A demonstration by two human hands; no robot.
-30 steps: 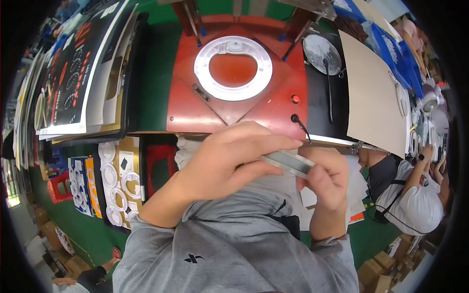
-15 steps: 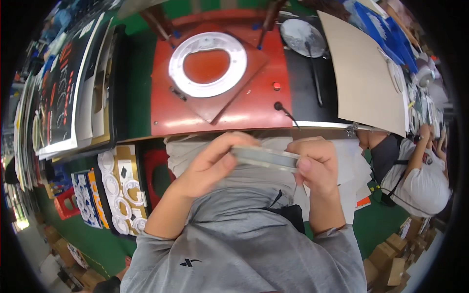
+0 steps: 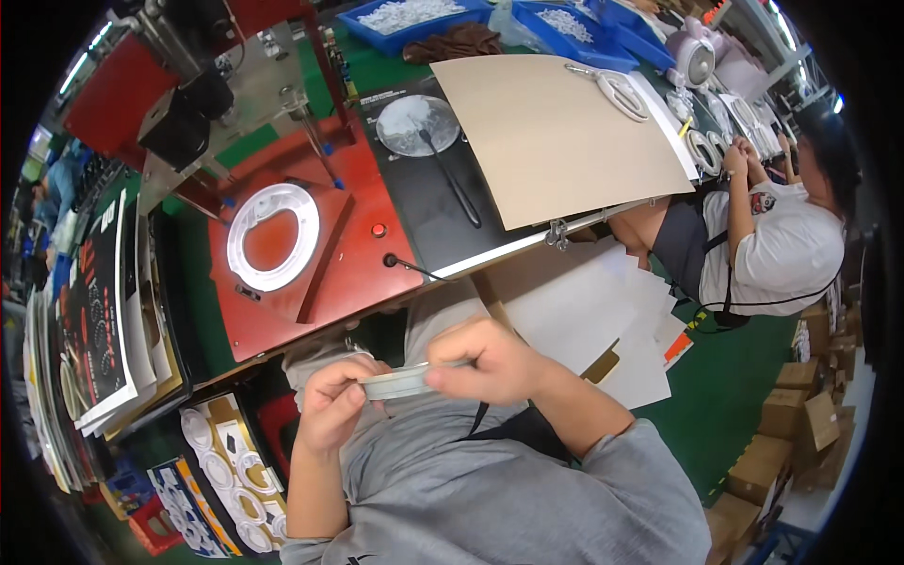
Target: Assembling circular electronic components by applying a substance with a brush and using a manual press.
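Both hands meet in front of my body, gripping a pale grey-green translucent strip (image 3: 400,382) at its two ends. Its exact kind does not show. My left hand (image 3: 331,403) pinches the left end between thumb and fingers. At the other end, my right hand (image 3: 482,363) has its thumb along the near face and its fingers curled behind. The strip is held level above my lap, near the front edge of a red machine base (image 3: 367,268). On that base lies a white ring (image 3: 243,247), around a red centre.
Right of the base are a round metal lid (image 3: 407,141) with a black-handled tool (image 3: 459,193) and a large tan board (image 3: 565,141). Trays of white rings (image 3: 218,473) stand low left. Blue bins (image 3: 407,36) stand far back. A seated person (image 3: 786,235) works at right.
My view has swung to the right and tilted, so the machine now sits further left. Both hands still hold the strip, now lower in view, with the right hand reaching further over it.
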